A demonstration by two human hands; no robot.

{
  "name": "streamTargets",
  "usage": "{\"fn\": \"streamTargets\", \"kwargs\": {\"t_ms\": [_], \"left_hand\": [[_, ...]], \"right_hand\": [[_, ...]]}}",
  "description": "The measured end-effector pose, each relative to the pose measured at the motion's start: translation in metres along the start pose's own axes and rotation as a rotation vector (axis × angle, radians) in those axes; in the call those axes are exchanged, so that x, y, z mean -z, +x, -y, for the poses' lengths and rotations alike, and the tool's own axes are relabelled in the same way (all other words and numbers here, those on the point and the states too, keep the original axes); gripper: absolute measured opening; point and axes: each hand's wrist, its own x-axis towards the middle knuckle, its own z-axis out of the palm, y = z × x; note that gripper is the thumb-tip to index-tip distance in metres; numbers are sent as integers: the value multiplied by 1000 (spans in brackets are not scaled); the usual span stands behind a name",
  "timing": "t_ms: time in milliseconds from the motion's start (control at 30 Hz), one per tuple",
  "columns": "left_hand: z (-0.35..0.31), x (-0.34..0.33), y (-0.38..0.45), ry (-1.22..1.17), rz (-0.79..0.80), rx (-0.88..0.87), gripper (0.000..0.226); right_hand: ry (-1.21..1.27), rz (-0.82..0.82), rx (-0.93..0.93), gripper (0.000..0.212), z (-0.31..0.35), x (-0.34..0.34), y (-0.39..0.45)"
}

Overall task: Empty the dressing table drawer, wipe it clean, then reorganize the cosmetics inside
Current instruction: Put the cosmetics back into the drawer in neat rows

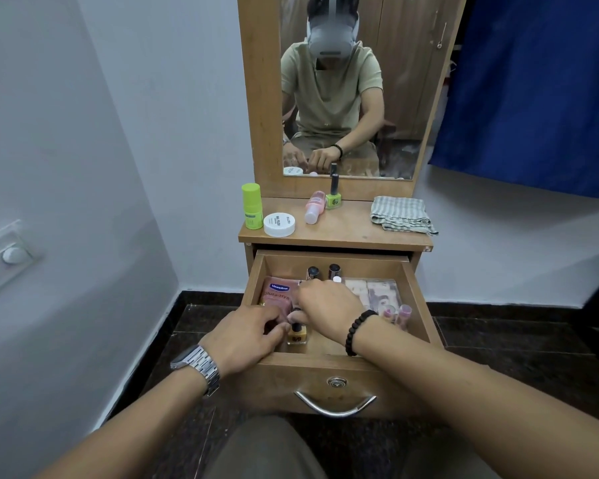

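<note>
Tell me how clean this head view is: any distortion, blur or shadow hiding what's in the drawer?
Head view: wide-angle bending bows the walls and stretches the forearms at the edges; lighting is soft and even, no glare on the mirror. The drawer interior is lit, slightly shaded at its back. Left hand and right hand cover the middle items; the yellow bottle looks slightly soft.
</note>
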Motion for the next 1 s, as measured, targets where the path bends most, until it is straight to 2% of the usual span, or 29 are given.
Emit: {"fn": "streamTargets", "kwargs": {"t_ms": [200, 333, 467, 600, 733, 800, 933, 1000], "left_hand": [[-1, 0, -1, 22, -4, -7, 23], [0, -1, -1, 27, 13, -9, 23], [2, -2, 0, 11, 27, -12, 24], [2, -2, -2, -15, 6, -40, 25], [3, -4, -3, -87, -21, -43, 22], [3, -4, -4, -101, -37, -47, 22], [3, -6, -5, -109, -75, -60, 25], [3, -6, -5, -93, -92, -71, 27]], "right_hand": [[52, -18, 19, 35, -5, 1, -4], [193, -167, 4, 38, -16, 23, -6], [355, -366, -40, 14, -54, 50, 18], [324, -430, -139, 26, -110, 63, 69], [159, -393, -227, 50, -151, 67, 119], [121, -352, -230, 54, -162, 69, 138], [135, -263, -235, 36, -168, 62, 158], [196, -290, -258, 24, -169, 58, 161]]}}
